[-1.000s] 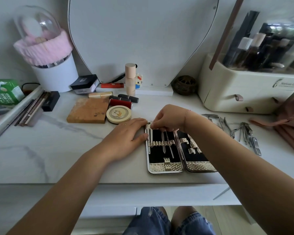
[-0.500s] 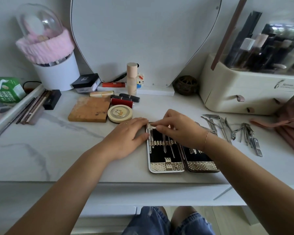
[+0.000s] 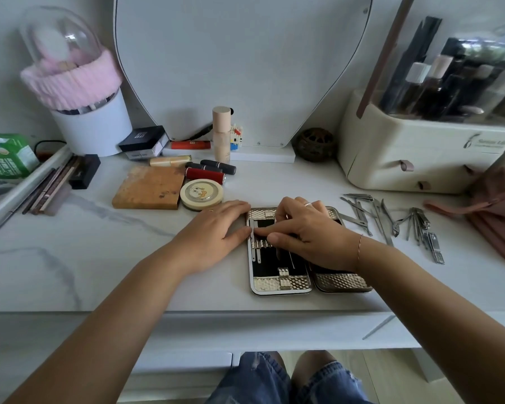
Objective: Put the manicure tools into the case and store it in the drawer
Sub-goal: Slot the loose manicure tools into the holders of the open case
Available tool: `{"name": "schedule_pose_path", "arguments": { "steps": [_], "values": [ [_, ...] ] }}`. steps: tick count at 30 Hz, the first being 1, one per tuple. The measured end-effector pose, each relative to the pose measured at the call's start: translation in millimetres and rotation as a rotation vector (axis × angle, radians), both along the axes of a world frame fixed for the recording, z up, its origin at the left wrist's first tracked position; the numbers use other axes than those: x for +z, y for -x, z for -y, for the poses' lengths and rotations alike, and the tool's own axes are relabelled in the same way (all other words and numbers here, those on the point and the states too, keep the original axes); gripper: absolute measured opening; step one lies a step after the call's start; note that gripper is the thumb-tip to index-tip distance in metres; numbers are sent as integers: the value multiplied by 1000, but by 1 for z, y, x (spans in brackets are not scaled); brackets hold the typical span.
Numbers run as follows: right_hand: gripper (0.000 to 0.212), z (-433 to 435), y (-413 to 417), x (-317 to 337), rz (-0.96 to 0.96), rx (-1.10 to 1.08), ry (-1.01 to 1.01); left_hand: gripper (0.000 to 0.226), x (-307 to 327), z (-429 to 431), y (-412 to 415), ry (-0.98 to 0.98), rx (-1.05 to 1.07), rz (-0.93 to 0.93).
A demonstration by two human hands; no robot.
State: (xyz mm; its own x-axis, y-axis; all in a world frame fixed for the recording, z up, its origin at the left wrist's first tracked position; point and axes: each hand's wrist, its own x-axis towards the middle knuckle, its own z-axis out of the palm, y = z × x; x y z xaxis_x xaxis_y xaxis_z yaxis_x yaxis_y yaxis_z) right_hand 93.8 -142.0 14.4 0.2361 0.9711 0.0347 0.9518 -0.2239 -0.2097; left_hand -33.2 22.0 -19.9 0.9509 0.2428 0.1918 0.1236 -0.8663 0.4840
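Change: moved right hand [image 3: 306, 234] down case [image 3: 280, 282] to strap [image 3: 261, 244], pinching slim tool [image 3: 254, 253]; kept left hand [image 3: 216, 234] flat, steadying case; leaves loose tools [image 3: 391, 220] on table [image 3: 99, 258]

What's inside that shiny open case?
A few thin metal tools sit under a strap on black lining in the case. The right hand covers the top and most of the other half, so that part is hidden.

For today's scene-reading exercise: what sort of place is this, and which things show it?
Probably a home dressing table: a mirror stands against the wall, lipsticks and a compact lie before it, and a cream organiser at the right holds cosmetic bottles.
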Motion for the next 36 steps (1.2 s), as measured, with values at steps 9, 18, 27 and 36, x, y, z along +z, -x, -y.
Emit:
{"name": "schedule_pose_path", "arguments": {
  "steps": [9,18,27,36],
  "values": [
    [43,5,2,-4,-95,-5,-52,50,0,1,0,1,6,10],
    [53,5,2,-16,-65,7,-108,51,-1,0,1,13,1,24],
    [12,54,-76,7,-127,-673,-460,50,-3,-2,0,26,-21,36],
    [14,51,-105,8,-137,-749,-158,51,-6,-3,0,32,-25,39]
  ]
}}
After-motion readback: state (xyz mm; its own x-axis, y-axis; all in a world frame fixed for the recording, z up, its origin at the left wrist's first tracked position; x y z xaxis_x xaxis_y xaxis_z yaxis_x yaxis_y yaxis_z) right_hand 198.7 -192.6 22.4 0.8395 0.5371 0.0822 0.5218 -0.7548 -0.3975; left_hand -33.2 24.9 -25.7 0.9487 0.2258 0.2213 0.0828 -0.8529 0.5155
